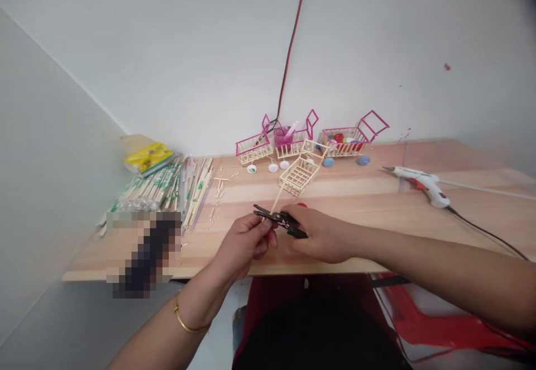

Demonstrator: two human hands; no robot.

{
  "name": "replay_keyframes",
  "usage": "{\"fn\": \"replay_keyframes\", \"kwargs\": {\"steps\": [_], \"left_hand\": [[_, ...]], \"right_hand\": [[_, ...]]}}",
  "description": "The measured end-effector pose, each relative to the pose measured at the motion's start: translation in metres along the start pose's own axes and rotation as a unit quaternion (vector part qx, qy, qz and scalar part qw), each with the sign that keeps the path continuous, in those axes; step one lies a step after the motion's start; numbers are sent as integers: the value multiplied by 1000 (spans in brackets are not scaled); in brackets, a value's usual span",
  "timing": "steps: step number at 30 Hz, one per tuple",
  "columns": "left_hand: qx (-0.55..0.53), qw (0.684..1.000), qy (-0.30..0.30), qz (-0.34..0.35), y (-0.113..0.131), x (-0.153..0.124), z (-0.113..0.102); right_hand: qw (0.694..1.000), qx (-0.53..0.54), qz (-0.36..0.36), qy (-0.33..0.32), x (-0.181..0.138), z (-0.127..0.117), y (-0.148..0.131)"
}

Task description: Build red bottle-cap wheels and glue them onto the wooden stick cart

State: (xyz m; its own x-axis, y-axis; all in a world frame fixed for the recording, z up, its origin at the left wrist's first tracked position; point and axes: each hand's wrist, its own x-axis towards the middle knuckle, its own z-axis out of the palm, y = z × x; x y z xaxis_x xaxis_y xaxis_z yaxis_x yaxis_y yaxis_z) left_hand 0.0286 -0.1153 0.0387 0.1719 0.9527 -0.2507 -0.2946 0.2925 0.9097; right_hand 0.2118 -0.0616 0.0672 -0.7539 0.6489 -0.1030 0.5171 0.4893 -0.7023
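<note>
My left hand [247, 241] is closed, pinching the lower end of a thin bamboo stick [276, 198] that slants up toward a small stick-built cart [299, 173]. My right hand [320, 230] is wrapped around black cutting pliers [278, 218]; the jaws sit at the stick, just above my left fingers. Both hands hover over the front part of the wooden table [377, 208]. A gold bangle is on my left wrist.
Heaps of wrapped chopsticks [167, 188] and a yellow packet [146, 157] lie at the left. Pink-framed stick carts [288, 141] with bottle-cap wheels stand by the back wall. A white glue gun [422, 183] with its cord lies at the right. A blurred-out patch covers the left front edge.
</note>
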Motion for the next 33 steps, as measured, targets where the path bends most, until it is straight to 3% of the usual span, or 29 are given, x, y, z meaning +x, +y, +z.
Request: {"fn": "replay_keyframes", "kwargs": {"steps": [7, 13, 22, 28, 33], "left_hand": [[20, 1000, 0, 12, 2, -3, 1], [74, 995, 10, 70, -1, -4, -1], [131, 987, 21, 92, 3, -11, 2], [115, 990, 23, 76, 4, -10, 3], [36, 998, 40, 35, 3, 0, -1]], "right_hand": [[1000, 7, -26, 1, -1, -1, 0], [991, -49, -118, 50, -2, -3, 1], [986, -61, -142, 62, -4, 0, 7], [988, -61, -134, 55, -2, -1, 3], [998, -55, -25, 19, 8, 3, 3]]}}
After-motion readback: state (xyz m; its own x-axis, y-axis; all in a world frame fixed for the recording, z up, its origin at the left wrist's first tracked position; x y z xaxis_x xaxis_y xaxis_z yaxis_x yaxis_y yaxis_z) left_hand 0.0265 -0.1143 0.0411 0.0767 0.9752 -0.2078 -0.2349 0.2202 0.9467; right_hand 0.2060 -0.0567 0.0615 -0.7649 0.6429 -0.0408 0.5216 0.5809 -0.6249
